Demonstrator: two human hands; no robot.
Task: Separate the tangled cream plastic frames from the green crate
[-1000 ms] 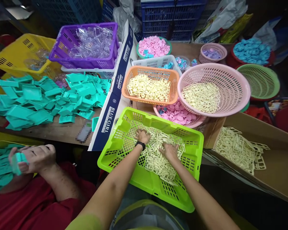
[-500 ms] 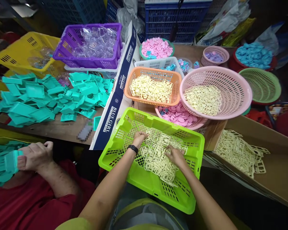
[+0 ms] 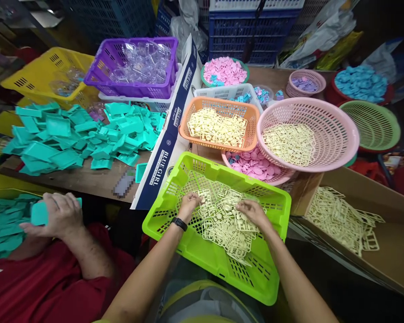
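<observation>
Before me a lime-green plastic basket [image 3: 213, 272] holds a heap of pale yellow plastic part frames [image 3: 227, 235], thin sprues with small parts on them. My left hand [image 3: 190, 206], with a black band at its wrist, is over the left side of the heap, its fingertips pinched at the edge of a pale yellow sprue frame [image 3: 207, 207]. Over the right side, my right hand [image 3: 252, 211] has its thumb and fingers closed together on another pale yellow sprue frame [image 3: 244, 223]. The fingers partly cover what each hand grips.
An orange basket [image 3: 185, 132] and a pink basket [image 3: 340, 130] of pale yellow pieces stand behind. At right, a cardboard box [image 3: 397, 251] contains more sprues. A cardboard divider [image 3: 164, 154] borders turquoise parts [image 3: 57, 125]. At left, a co-worker's hand [image 3: 62, 215] holds a turquoise piece.
My hands have moved slightly apart over the heap, the left leftward with a sprue frame at its fingertips. The right fingers have closed. The co-worker's turquoise piece has turned.
</observation>
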